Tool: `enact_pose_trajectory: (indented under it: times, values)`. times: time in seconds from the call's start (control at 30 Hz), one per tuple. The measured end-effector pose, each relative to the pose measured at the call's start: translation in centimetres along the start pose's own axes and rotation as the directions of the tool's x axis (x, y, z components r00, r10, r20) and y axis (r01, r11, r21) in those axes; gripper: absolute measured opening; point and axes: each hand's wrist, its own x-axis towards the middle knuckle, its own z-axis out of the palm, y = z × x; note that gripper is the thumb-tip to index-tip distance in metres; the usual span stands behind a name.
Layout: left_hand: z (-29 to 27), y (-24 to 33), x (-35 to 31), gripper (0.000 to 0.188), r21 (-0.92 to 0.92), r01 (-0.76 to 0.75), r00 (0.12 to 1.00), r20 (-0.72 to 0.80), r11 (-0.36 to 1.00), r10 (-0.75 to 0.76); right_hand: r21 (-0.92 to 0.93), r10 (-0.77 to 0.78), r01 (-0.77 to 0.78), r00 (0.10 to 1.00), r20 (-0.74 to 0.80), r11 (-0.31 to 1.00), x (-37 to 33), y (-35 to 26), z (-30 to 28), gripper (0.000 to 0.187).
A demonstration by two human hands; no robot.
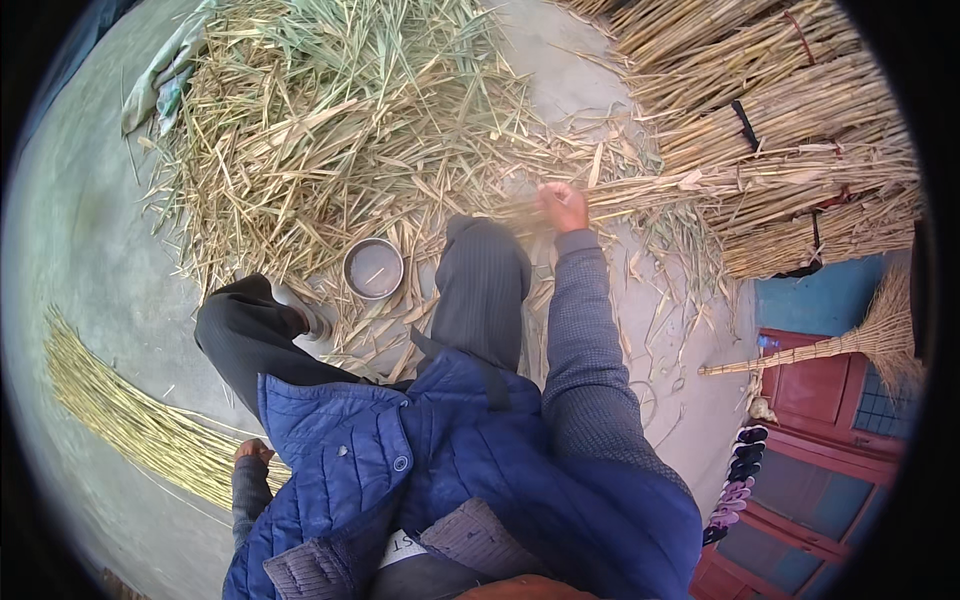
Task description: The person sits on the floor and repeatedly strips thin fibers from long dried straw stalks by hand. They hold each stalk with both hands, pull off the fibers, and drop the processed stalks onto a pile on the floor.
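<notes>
My right hand [565, 206] is closed around dry reed stalks [640, 192] in front of my right knee, slightly blurred by motion. These stalks stretch to the right, alongside tied bundles. At my left hip, my left hand [253, 450] has its fingers curled at the near end of a pile of thin yellow-green stalks [150, 415], apparently gripping some of them; my sleeve and jacket partly cover this spot. A large heap of loose straw and dry leaves [340, 130] spreads in front of my legs. Between my knees stands a round metal bowl [373, 268] with a small stick piece inside.
Tied reed bundles [790, 110] are stacked at the upper right. Below them a broom [850, 345] lies near a red door [810, 400] and a row of shoes [740, 475]. A pale cloth [165, 75] sits at the heap's left edge on the grey floor [90, 240].
</notes>
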Motion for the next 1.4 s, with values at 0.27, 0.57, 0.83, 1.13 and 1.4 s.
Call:
enact_pose_trajectory:
  times: [0.27, 0.57, 0.83, 1.13, 1.4]
  values:
    - [-11.5, 4.6, 2.8, 0.021, 0.012, -0.037, 0.995, -0.091, 0.999, 0.038, 0.291, 0.390, -0.296, 0.850, -0.353, 0.910, -2.1, 15.9, -11.7, 0.020]
    - [-13.5, 6.5, 2.3, 0.032, 0.054, -0.022, 0.995, -0.095, 0.998, 0.027, -0.305, -0.138, -0.109, 0.715, -0.686, 0.946, 10.3, 14.9, -19.9, 0.028]
    - [-11.2, 2.3, 3.9, 0.022, 0.032, -0.149, 0.979, -0.133, 0.988, 0.152, 0.196, 0.290, -0.216, 0.633, -0.717, 0.956, 13.0, 10.0, -20.5, 0.021]
    - [-11.6, 3.9, 4.1, 0.032, 0.098, -0.057, 0.996, -0.069, 0.994, 0.064, 0.036, 0.224, -0.259, 0.745, -0.629, 0.965, 10.7, 8.8, -21.9, 0.028]
    - [-10.1, 4.5, 4.7, 0.029, 0.046, 0.017, 0.992, -0.123, 0.999, -0.011, 0.240, 0.123, -0.034, 0.924, -0.363, 0.970, 6.3, 5.1, -25.0, 0.028]
